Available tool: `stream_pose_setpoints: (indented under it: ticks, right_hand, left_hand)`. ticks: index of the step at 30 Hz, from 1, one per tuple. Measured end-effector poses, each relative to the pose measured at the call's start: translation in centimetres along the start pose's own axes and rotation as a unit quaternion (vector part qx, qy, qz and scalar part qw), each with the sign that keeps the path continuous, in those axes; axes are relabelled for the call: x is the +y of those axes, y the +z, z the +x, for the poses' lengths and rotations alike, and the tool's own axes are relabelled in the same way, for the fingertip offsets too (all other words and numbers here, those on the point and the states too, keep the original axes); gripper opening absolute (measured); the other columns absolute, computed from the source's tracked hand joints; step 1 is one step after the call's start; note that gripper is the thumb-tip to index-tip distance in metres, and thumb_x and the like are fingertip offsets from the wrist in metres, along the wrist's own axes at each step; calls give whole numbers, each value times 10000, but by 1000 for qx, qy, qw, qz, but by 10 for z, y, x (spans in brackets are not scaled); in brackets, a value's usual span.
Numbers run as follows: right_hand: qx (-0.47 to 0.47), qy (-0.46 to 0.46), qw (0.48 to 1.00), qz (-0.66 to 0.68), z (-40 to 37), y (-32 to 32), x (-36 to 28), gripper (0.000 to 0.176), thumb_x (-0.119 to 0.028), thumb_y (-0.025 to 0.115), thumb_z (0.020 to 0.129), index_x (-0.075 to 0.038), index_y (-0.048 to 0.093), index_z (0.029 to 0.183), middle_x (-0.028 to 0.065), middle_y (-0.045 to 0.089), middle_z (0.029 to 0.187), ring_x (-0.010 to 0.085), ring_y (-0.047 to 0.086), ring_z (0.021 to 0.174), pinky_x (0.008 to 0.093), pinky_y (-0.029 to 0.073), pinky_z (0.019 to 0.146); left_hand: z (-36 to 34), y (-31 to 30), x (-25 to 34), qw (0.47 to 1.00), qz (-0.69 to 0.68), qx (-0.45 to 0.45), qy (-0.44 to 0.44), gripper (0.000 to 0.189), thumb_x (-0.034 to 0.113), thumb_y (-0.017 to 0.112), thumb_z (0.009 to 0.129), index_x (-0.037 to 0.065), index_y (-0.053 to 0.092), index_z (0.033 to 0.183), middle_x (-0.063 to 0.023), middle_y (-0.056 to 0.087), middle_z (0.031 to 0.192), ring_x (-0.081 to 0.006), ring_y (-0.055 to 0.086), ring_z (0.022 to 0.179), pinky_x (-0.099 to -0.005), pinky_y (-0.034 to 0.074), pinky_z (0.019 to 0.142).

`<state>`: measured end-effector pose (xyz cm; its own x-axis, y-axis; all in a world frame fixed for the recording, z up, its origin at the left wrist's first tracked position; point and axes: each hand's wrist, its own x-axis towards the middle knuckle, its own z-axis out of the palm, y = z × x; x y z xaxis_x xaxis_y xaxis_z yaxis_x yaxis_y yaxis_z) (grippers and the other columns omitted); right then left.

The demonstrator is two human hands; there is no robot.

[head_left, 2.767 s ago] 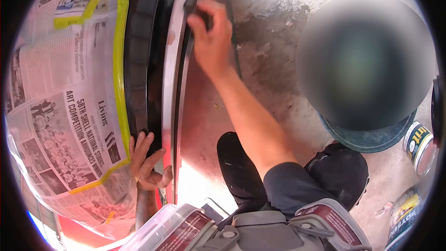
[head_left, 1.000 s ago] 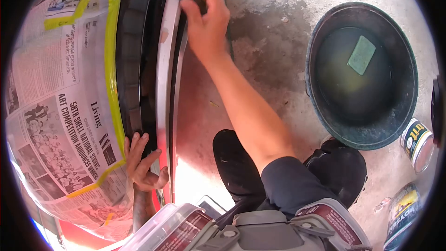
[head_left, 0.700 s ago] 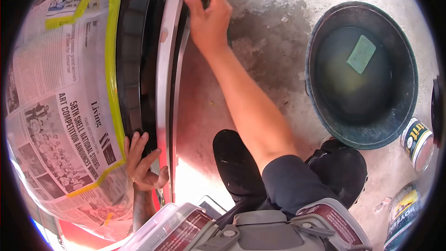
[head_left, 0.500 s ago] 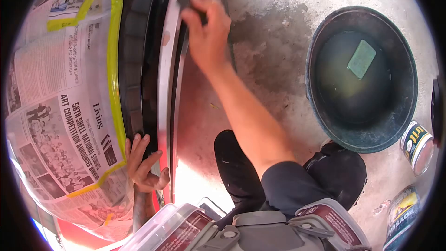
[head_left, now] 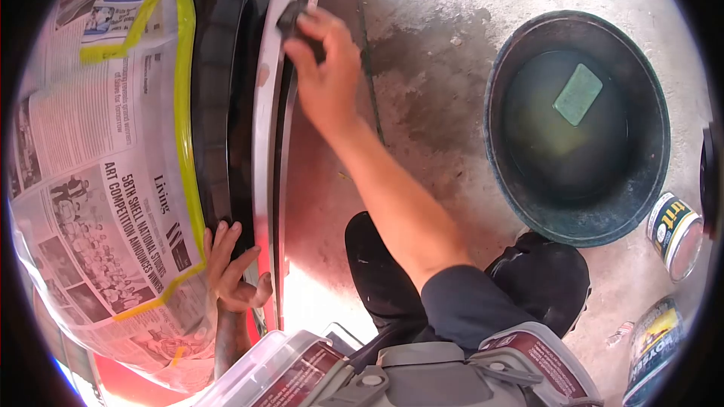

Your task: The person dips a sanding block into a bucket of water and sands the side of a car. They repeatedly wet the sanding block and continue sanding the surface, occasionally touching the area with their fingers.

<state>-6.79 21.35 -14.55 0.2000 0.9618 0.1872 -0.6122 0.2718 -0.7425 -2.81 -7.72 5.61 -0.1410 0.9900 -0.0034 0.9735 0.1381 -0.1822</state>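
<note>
In the head view, my right hand is closed around a dark piece of sandpaper. The sandpaper is against the whitish-grey edge of a car body panel, and my fingers partly cover it. A small brownish patch shows on the panel just below. My left hand rests with fingers spread at the lower end of the black trim, by the yellow masking tape. Nothing shows in its fingers. Taped newspaper covers the surface to the left.
A black tub of murky water stands on the concrete floor at the right, with a green block in it. Two cans, a white-labelled can and a dark-labelled can, are at the far right. A thin hose lies beside the panel.
My right hand has moved a little down the panel edge toward me with the sandpaper. My left hand stays in place. The view has shifted slightly.
</note>
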Motion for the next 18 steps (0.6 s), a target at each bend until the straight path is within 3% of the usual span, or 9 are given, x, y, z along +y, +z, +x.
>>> stream_pose_setpoints:
  ticks: [2,3,6,9,12,13,16,17,18]
  right_hand:
    - [-17,-5,1000,9,-11,-1,-5,301,-169,775,883,19,662,1090,172,706,1130,323,683,1080,389,519,963]
    - [-2,-53,997,-47,3,1,1,278,-154,774,877,3,668,1081,180,704,1128,338,683,1073,400,524,955]
    - [-56,22,995,-79,50,-3,12,292,-161,760,882,-24,656,1118,194,699,1140,363,676,1080,415,521,955]
    - [-78,99,987,-102,61,-37,4,457,-208,754,872,-75,610,1285,200,695,1148,350,676,1081,412,518,939]
    - [-218,194,949,-120,49,-78,-18,675,-265,757,852,-144,502,1465,205,685,1195,321,671,1078,404,514,940]
    - [-281,174,938,-102,47,-80,-21,831,-269,740,831,-216,382,1580,198,699,1161,303,682,1036,391,511,928]
    - [-453,299,828,-143,67,-77,-52,864,-232,690,828,-240,328,1613,186,714,1088,294,683,936,388,514,895]
    - [-454,234,839,-187,70,-72,-52,897,-225,656,810,-260,289,1627,167,717,1011,271,663,836,386,515,840]
    - [-473,257,825,-174,75,-69,-56,893,-229,655,806,-260,298,1624,171,716,1012,274,656,821,387,516,834]
  left_hand:
    - [1,-1,-1,1000,7,1,0,359,412,697,855,77,739,976,-226,628,1366,-421,541,1347,-587,298,1170]
    - [1,-1,-1,1000,8,-2,-2,359,410,695,857,74,739,976,-226,628,1366,-420,539,1349,-587,296,1172]
    - [-1,-2,2,1000,5,-9,-9,359,406,692,862,71,737,983,-226,628,1366,-420,535,1353,-584,292,1176]
    - [2,-2,2,1000,4,-9,-9,355,399,694,859,72,737,989,-226,628,1367,-421,534,1353,-577,290,1180]
    - [1,-3,3,1000,6,-13,-16,347,388,697,854,73,738,993,-226,627,1368,-422,534,1352,-570,288,1183]
    - [2,-3,3,1000,6,-13,-16,344,384,698,852,73,738,994,-226,627,1369,-423,534,1352,-568,288,1184]
    - [1,-2,2,1000,3,-7,-12,341,380,697,854,71,739,993,-226,625,1371,-424,532,1354,-565,283,1187]
    - [2,-1,3,1000,5,-7,-14,343,383,697,855,71,738,992,-225,625,1372,-423,532,1355,-565,282,1187]
    - [2,-1,4,1000,6,-8,-17,344,386,697,856,72,738,991,-225,625,1373,-423,531,1356,-564,280,1188]
